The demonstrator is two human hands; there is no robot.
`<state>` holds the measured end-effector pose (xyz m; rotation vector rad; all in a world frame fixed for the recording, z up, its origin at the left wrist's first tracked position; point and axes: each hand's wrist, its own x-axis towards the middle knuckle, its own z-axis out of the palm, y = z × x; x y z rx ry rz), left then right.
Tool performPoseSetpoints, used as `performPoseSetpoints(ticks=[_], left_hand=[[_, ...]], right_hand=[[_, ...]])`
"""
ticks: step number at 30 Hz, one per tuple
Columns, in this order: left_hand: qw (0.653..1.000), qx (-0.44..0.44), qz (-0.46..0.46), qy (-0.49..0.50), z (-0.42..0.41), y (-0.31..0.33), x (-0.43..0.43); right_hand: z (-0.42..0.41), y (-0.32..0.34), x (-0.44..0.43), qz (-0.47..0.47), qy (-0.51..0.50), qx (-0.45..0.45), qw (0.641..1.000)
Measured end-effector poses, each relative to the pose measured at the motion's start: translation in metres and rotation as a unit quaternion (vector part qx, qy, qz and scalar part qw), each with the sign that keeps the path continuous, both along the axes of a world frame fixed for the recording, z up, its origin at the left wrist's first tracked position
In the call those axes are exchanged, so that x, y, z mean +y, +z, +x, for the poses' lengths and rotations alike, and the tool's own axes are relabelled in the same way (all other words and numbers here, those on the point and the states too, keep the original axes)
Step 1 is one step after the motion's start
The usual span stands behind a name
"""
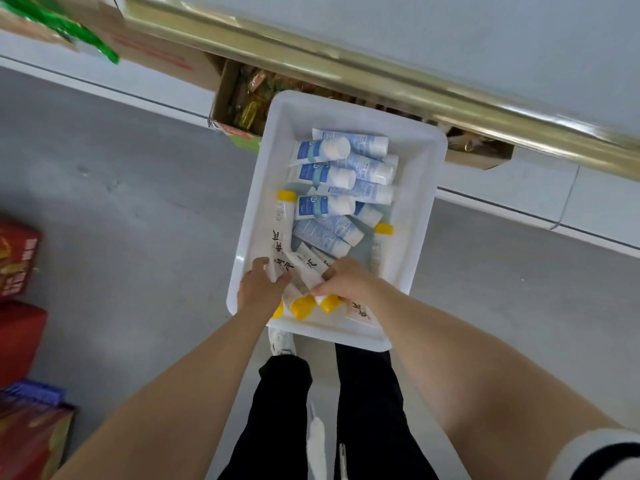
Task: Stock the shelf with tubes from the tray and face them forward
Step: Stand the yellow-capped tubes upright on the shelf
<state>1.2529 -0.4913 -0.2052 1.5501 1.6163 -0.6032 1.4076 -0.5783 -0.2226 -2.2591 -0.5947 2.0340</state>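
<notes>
While gathering stock for shelving, left hand (pixel 259 285) and right hand (pixel 343 280) grip yellow-capped white plastic tubes (pixel 301 296) inside a white rectangular plastic tray (pixel 420 216).

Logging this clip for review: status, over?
Left hand, right hand each grip white yellow-capped tubes in white plastic tray. Blue-and-white tubes untouched. Nothing in the way.

— What sat on the floor?
— The grey floor (pixel 138 202) carried my white tray (pixel 263 195), its far end just beside an open cardboard box (pixel 223 97). Red boxes (pixel 17 258) stood at my left.
</notes>
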Motion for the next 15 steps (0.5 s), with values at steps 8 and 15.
performPoseSetpoints(ticks=[8, 15], left_hand=[[0.987, 0.028, -0.068, 0.141, -0.006, 0.009, 0.003], [0.907, -0.138, -0.196, 0.348, -0.006, 0.062, 0.024]], right_hand=[[0.024, 0.023, -0.028, -0.076, -0.313, 0.132, 0.938], [0.015, 0.092, -0.037, -0.008, -0.491, 0.191, 0.850]])
